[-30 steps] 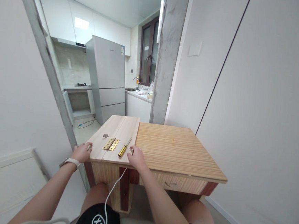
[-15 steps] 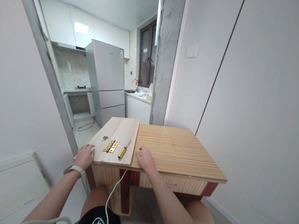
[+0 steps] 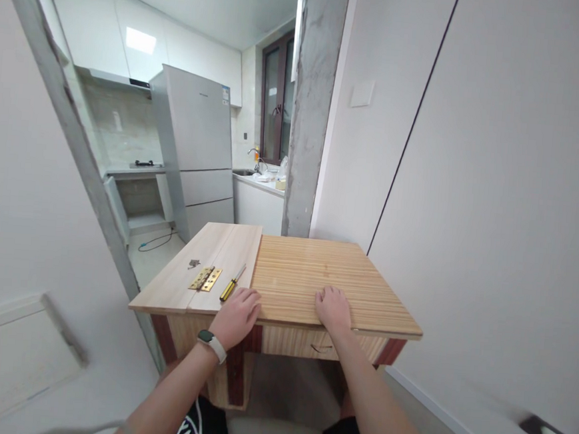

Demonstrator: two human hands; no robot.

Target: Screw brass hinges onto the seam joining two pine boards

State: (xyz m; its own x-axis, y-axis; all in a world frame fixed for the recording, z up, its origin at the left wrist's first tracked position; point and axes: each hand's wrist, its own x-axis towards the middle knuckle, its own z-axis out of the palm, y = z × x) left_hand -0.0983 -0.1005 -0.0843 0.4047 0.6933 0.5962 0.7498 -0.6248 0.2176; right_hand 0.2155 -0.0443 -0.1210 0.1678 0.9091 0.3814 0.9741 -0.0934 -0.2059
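My left hand (image 3: 236, 314), with a watch on its wrist, rests at the front edge of the pale boards (image 3: 169, 281), near the yellow and black screwdriver (image 3: 233, 285). My right hand (image 3: 333, 307) lies on the striped table top (image 3: 300, 265) near its front edge, fingers curled down, and nothing shows in it. A brass hinge (image 3: 206, 278) lies unfolded across the seam between the two boards. Behind it is a small pile of screws (image 3: 194, 263). The undersides of both hands are hidden.
A drawer handle (image 3: 321, 348) is on the table's front, above my legs. Beyond the table stand a grey fridge (image 3: 206, 130) and a sink counter (image 3: 258, 201). White walls flank the table. A pale cable hangs near my lap.
My left hand has moved right, from the boards' left corner to beside the screwdriver. My right hand has moved right along the table. The view has shifted slightly.
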